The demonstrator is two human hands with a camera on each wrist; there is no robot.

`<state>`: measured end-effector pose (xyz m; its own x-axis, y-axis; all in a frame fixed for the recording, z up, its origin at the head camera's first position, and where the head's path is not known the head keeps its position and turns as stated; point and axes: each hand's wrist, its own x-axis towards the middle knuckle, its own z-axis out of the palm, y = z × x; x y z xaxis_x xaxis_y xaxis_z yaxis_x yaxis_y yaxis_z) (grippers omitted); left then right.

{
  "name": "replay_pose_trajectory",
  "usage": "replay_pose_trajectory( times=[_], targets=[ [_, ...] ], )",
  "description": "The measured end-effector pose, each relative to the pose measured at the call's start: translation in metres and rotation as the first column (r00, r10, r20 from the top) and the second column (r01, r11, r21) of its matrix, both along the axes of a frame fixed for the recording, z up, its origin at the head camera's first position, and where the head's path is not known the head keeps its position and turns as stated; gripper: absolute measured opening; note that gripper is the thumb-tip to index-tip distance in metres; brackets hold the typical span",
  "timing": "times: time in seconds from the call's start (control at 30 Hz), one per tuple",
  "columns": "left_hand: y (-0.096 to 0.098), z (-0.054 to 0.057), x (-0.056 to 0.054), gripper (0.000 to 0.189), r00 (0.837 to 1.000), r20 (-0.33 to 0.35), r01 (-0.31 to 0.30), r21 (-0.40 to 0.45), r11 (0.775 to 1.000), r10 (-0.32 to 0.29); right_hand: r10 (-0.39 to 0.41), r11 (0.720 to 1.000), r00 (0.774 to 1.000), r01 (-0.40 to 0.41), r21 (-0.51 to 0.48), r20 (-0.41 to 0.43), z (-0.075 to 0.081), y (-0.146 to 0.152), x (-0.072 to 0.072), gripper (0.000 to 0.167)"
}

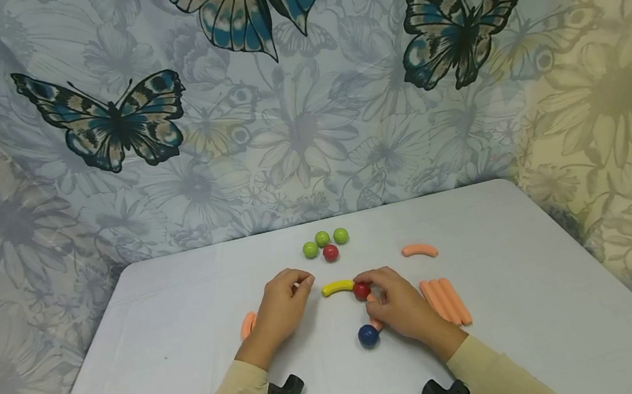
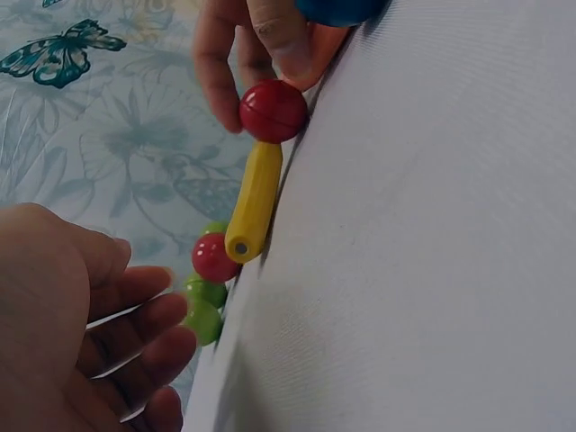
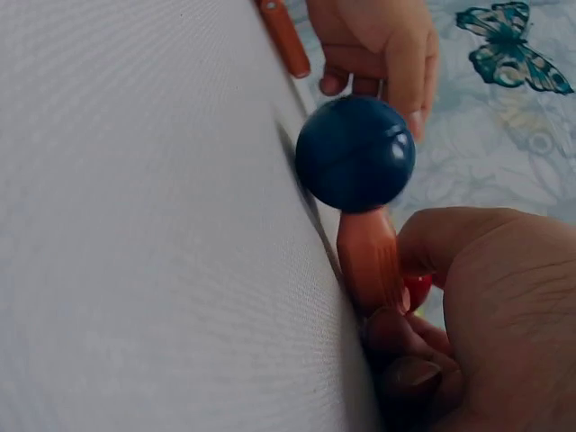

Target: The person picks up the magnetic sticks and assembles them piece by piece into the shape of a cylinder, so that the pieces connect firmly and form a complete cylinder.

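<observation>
A curved yellow magnetic stick with a metal end touches a red ball. An orange magnetic stick runs from near that red ball to a blue ball at its near end. My right hand pinches the orange stick with the thumb, while its forefinger touches the red ball; the fingers hide part of the stick. To the left of the yellow stick, my left hand hovers with loosely bent fingers and holds nothing, its fingertips apart from the stick.
Three green balls and another red ball sit towards the back of the white table. Several straight orange sticks lie right of my right hand, one curved orange stick behind them. More orange pieces lie beside my left wrist.
</observation>
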<state>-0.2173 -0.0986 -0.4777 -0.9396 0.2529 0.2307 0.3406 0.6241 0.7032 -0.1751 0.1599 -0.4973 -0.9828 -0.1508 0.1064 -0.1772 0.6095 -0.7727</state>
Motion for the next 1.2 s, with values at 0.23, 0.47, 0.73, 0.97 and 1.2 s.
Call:
replay_pose_trajectory(
  times=[0.23,0.47,0.73,0.97,1.2],
  targets=[
    [-0.003,0.009,-0.006,0.019,1.000,0.009,-0.016,0.071,0.997,0.015,-0.045,0.998,0.999,0.046,0.031,-0.017,0.001,0.003,0.000,0.028],
    [-0.005,0.015,-0.015,0.060,0.989,0.146,-0.016,0.308,0.951,-0.031,-0.046,0.998,0.999,0.046,0.032,0.009,0.002,0.002,0.001,0.031],
    [-0.004,0.020,-0.025,0.085,0.957,0.233,0.035,0.503,0.863,-0.175,-0.058,0.987,0.998,0.061,0.151,-0.021,0.004,-0.001,0.003,0.040],
    [0.009,0.020,-0.038,0.089,0.932,0.277,0.069,0.497,0.865,-0.233,-0.143,0.963,0.990,0.139,0.229,-0.001,0.007,-0.001,0.005,0.036],
    [0.031,0.017,-0.051,0.081,0.930,0.275,0.139,0.354,0.925,-0.245,-0.171,0.956,0.985,0.162,0.243,0.016,0.009,0.002,0.004,0.034]
  ],
)
